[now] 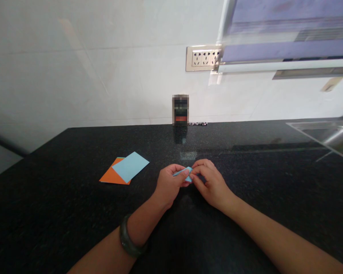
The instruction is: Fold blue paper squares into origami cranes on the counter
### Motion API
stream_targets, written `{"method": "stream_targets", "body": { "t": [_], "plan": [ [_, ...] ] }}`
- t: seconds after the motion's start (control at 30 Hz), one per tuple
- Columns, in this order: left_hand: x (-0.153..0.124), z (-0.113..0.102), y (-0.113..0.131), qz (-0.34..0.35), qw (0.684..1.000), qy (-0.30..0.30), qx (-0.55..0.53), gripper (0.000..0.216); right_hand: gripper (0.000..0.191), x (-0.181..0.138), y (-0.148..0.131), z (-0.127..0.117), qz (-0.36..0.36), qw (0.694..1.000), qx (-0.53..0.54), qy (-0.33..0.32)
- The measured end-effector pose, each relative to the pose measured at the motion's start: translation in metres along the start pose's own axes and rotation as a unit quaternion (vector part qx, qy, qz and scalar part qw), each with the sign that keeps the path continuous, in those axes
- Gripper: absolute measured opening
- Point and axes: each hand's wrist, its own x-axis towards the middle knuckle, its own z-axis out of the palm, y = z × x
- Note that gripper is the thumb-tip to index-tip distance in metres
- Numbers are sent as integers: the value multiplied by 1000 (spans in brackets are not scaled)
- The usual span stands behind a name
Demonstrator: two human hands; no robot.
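Note:
A small piece of folded light-blue paper (188, 177) is held between both hands above the dark countertop. My left hand (169, 183) grips its left part, thumb on top and fingers beneath. My right hand (210, 182) pinches the paper's right end between thumb and fingertips. Much of the paper is hidden by the fingers, so its full folded shape cannot be made out. To the left lies a flat light-blue sheet (131, 166), partly covering orange paper (114, 176). A sliver of green shows at the orange paper's far edge.
The black speckled countertop (74, 213) runs back to a white tiled wall. A dark, pixelated upright object (180, 110) stands against the wall, with a small patterned strip (198, 123) beside it. Wall sockets (204, 58) sit above. A metal sink (338, 139) is at the right.

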Motion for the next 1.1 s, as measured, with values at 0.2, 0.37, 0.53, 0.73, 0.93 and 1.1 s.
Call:
{"method": "stream_targets", "body": {
  "t": [0.2, 0.37, 0.53, 0.73, 0.93, 1.1],
  "plan": [
    [0, -2, -3, -9, 999, -20, -27, 23, 7, 1, 3, 1, 15, 1000, 2, 4],
    [0, -2, -3, 6, 998, -55, -26, 32, 7, 1, 5, -2, 17, 1000, 12, 18],
    [0, -1, 0, 7, 999, -33, -19, 28, 12, -1, 8, 0, 96, 990, 96, 46],
    [0, -1, 1, 18, 999, -29, -4, 26, 47, -1, 16, 4, 229, 920, 317, 3],
    [-1, -1, 3, 25, 999, -27, 10, 25, 41, 2, 10, 1, 224, 905, 361, 6],
    [0, 0, 3, 26, 999, -31, 18, 27, 45, 6, 6, -3, 251, 885, 391, 11]
  ]
}}
